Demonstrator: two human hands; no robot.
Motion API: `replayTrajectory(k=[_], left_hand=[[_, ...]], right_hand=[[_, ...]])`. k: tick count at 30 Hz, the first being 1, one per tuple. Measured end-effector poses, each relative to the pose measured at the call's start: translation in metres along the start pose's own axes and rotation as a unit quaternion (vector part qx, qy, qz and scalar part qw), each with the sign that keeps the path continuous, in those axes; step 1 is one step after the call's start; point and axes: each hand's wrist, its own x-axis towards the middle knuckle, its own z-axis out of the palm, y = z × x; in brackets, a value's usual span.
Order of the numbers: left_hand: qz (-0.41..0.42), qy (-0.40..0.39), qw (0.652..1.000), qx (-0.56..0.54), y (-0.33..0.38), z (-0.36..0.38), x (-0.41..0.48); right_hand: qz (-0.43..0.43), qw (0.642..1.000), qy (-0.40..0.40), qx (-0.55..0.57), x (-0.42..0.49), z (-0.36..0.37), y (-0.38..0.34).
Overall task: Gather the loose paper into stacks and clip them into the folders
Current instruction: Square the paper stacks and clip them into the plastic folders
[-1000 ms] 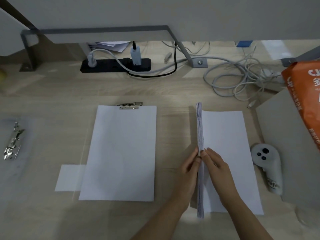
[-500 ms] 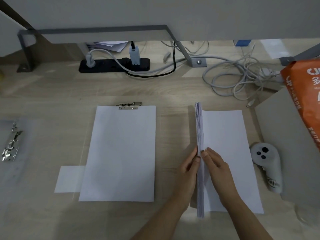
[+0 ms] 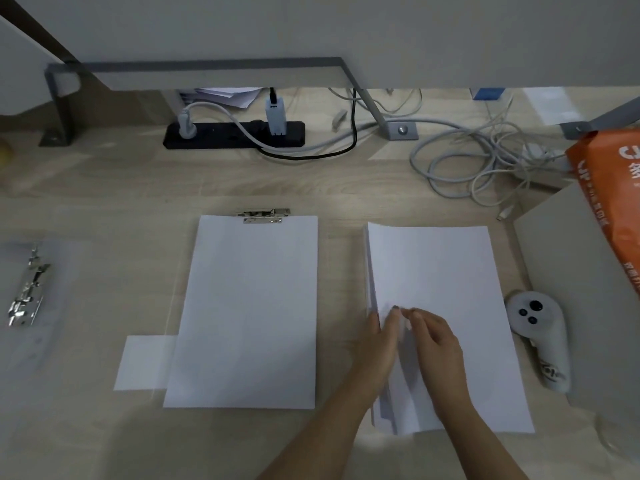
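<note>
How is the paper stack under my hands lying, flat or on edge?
Almost flat. The paper stack shows its broad face upward; its near left edge looks fanned and blurred between the left hand and right hand.

Bare forearms (image 3: 322,434) lead to the left hand (image 3: 381,344) and right hand (image 3: 438,341); one fingernail (image 3: 395,308) looks dark.

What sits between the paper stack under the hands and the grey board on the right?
A white handheld controller lies there on the desk, between paper stack and grey board, seen in the head view.
</note>
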Motion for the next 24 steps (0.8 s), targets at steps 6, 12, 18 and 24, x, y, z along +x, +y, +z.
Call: replayTrajectory(k=[6,12,18,24], left_hand=[[-0.065,0.013,0.991,-0.117,-0.021,-0.004,0.013],[-0.017,0.042,0.999,0.003,-0.007,-0.005,0.004],[0.080,0.044,0.995,-0.030,0.000,-0.065,-0.007],[0.143,0.079,0.983,-0.088,0.006,-0.158,-0.036]], right_hand=[[-0.009,0.999,0.008,-0.036,-0.001,0.002,0.005],[-0.016,0.997,0.036,-0.062,0.002,-0.007,0.003],[0.021,0.994,0.093,-0.048,0.024,-0.035,-0.021],[0.102,0.979,-0.112,0.136,0.011,-0.001,-0.065]])
